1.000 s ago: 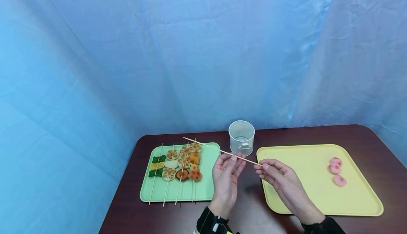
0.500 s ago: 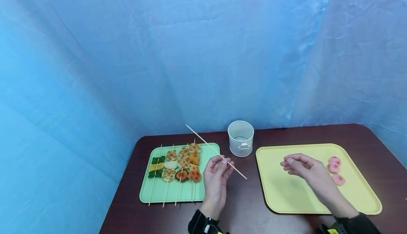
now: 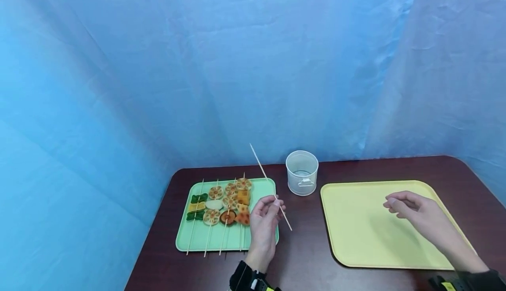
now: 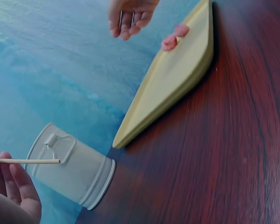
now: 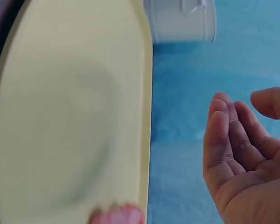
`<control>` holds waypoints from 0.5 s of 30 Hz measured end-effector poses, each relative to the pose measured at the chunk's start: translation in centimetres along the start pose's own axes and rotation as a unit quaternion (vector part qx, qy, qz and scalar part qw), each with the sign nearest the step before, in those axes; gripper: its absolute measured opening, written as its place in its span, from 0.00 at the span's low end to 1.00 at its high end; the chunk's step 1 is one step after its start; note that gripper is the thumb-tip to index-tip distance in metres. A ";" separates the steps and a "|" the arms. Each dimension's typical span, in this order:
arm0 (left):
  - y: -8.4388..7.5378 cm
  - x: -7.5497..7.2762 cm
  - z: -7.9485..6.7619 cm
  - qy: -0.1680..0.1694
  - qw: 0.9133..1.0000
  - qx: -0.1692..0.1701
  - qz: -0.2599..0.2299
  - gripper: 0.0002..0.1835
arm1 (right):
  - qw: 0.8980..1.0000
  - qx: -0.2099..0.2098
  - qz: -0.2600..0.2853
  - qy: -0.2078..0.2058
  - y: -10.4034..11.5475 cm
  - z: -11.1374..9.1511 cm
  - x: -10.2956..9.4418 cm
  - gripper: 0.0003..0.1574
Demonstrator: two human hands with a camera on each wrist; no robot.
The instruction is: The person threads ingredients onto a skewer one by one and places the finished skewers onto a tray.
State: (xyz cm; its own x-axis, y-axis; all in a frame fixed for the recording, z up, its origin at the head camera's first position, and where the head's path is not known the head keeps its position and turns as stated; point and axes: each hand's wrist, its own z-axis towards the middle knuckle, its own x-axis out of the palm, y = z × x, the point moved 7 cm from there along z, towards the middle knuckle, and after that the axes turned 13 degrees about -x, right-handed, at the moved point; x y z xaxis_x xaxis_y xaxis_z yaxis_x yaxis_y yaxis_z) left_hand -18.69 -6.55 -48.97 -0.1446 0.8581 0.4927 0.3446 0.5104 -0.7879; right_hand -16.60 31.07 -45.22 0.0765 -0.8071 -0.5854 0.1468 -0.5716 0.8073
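Observation:
My left hand (image 3: 264, 227) pinches a thin wooden skewer (image 3: 261, 166) between thumb and fingers, near the right edge of the green tray. The skewer is bare and leans, its far end up and to the left. Over the yellow tray (image 3: 356, 234) hovers my right hand (image 3: 423, 216), holding nothing, its fingers loosely bent and the thumb apart from them. Small pink rounded pieces (image 4: 169, 42) lie on that tray in the left wrist view. From the head they are hidden behind the right hand; the right wrist view catches a blurred pink piece (image 5: 119, 215) at its lower edge.
On the left, the green tray (image 3: 182, 238) bears several loaded skewers with lotus root slices (image 3: 211, 217), a mushroom slice (image 3: 227, 217) and green pieces (image 3: 195, 216). A small whitish bucket (image 3: 302, 174) with a handle stands between the trays, near the blue curtain (image 3: 276, 62).
My right hand has let go of the skewer and moved right across the yellow tray to above the pink pieces. The left hand has shifted slightly left, turning the skewer more upright.

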 end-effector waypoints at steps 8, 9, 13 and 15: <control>-0.5 -0.7 -0.1 -0.024 0.995 0.023 0.097 0.10 | 0.994 0.058 -0.079 0.058 -2.3 -1.1 -2.6 0.40; -0.5 -0.7 -0.1 -0.028 0.993 0.024 0.108 0.10 | 0.992 0.060 -0.092 0.063 -2.4 -1.1 -2.9 0.40; -0.7 -1.0 0.0 -0.039 0.988 0.034 0.148 0.09 | 0.987 0.060 -0.122 0.082 -3.0 -1.4 -3.5 0.40; -0.8 -1.1 0.0 -0.041 0.985 0.039 0.165 0.09 | 0.986 0.051 -0.135 0.087 -3.1 -1.5 -3.6 0.36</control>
State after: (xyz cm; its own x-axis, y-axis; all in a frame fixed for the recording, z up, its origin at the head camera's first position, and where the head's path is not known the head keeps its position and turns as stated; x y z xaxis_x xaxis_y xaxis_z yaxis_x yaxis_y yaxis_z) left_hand -18.83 -7.90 -48.90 -0.1123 0.9779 0.1762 0.3127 0.2031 -0.9279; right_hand -15.87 35.99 -45.74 0.2182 -0.5915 -0.7762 0.0850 -0.7809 0.6189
